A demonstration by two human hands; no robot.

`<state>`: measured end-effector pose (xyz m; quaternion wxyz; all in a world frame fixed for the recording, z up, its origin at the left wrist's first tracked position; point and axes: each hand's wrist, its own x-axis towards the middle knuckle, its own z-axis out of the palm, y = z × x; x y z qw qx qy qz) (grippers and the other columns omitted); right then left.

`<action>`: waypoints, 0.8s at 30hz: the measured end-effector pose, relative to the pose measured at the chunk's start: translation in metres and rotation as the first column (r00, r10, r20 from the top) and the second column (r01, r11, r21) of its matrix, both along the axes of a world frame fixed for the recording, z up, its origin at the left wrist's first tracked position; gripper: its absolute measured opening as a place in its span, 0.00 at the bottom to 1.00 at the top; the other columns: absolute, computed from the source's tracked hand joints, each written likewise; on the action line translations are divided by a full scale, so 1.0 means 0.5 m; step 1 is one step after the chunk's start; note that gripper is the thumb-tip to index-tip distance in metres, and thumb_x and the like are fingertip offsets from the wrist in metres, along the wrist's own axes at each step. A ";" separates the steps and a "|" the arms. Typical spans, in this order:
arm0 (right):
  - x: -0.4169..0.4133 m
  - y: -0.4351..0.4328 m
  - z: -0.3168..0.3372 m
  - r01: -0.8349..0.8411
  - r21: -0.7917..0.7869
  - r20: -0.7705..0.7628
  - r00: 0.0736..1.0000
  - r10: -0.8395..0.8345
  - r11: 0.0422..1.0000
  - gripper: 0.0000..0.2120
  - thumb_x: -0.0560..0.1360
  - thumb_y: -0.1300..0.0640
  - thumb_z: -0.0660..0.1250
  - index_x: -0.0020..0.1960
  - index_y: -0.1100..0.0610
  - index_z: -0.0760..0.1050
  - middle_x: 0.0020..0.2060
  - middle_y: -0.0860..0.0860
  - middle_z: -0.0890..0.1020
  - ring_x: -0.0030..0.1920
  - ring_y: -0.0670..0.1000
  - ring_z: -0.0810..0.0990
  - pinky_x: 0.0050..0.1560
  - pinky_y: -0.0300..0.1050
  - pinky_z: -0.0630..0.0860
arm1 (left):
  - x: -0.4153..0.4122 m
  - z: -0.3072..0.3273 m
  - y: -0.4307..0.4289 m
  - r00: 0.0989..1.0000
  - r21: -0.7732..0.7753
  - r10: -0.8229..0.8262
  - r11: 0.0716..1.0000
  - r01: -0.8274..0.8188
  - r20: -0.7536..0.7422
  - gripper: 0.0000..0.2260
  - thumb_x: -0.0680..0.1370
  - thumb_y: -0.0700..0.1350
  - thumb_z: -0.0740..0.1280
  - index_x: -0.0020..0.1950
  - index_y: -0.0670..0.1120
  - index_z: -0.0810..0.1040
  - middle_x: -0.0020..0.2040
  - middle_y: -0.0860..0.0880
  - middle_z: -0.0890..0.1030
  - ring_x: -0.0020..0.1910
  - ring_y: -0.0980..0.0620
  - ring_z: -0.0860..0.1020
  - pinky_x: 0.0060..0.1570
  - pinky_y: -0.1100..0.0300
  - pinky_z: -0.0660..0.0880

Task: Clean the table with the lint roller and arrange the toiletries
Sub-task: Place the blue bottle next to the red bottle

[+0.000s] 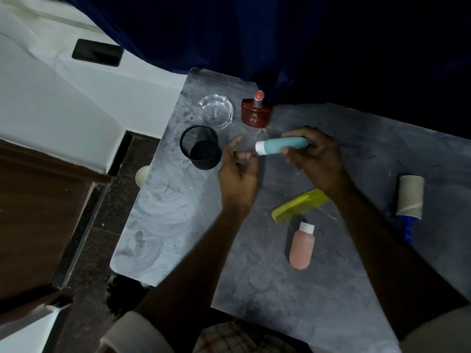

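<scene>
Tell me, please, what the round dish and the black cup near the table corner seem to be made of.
The round dish: probably clear glass, glossy; the table shows through it.
The black cup: likely metal wire mesh, matte; a fine grid shows on its inner wall.

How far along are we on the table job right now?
Rolling looks over: the lint roller lies set down at the table's right edge. In hand: the right hand grips the teal bottle near the empty mesh cup; left hand open. Left: yellow comb and pink bottle still lie loose.
</scene>
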<state>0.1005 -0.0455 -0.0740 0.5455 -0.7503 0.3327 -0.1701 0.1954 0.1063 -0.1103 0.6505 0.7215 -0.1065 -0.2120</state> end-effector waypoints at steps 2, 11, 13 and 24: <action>0.023 -0.009 0.002 -0.017 -0.031 -0.034 0.999 0.016 0.999 0.12 0.74 0.61 0.76 0.56 0.58 0.82 0.55 0.58 0.83 0.49 0.55 0.84 0.48 0.52 0.84 | 0.018 0.000 -0.010 0.991 0.014 -0.067 0.998 0.066 0.117 0.16 0.83 0.43 0.68 0.70 0.47 0.80 0.46 0.55 0.83 0.39 0.59 0.80 0.40 0.60 0.80; 0.112 -0.017 0.010 -0.284 -0.446 -0.308 0.939 0.152 0.849 0.18 0.73 0.61 0.72 0.62 0.55 0.76 0.64 0.56 0.75 0.61 0.56 0.79 0.59 0.57 0.80 | 0.030 -0.021 -0.025 0.966 0.125 -0.147 0.985 0.123 0.212 0.10 0.86 0.40 0.68 0.66 0.39 0.81 0.58 0.43 0.86 0.57 0.45 0.85 0.57 0.42 0.83; 0.130 -0.013 0.009 -0.291 -0.417 -0.340 0.929 0.149 0.861 0.27 0.72 0.61 0.73 0.69 0.52 0.71 0.66 0.53 0.76 0.64 0.56 0.78 0.62 0.58 0.79 | 0.032 -0.017 -0.032 0.982 0.096 -0.107 0.991 0.093 0.155 0.17 0.84 0.44 0.70 0.71 0.41 0.76 0.55 0.45 0.85 0.52 0.46 0.86 0.52 0.47 0.85; 0.176 0.023 -0.036 -0.305 -0.499 -0.389 0.915 0.105 0.811 0.20 0.74 0.55 0.68 0.66 0.49 0.74 0.62 0.56 0.79 0.61 0.58 0.79 0.60 0.56 0.79 | 0.072 -0.060 -0.044 0.987 0.118 -0.094 0.990 0.079 0.128 0.19 0.86 0.39 0.68 0.77 0.42 0.74 0.59 0.42 0.87 0.58 0.45 0.86 0.59 0.47 0.84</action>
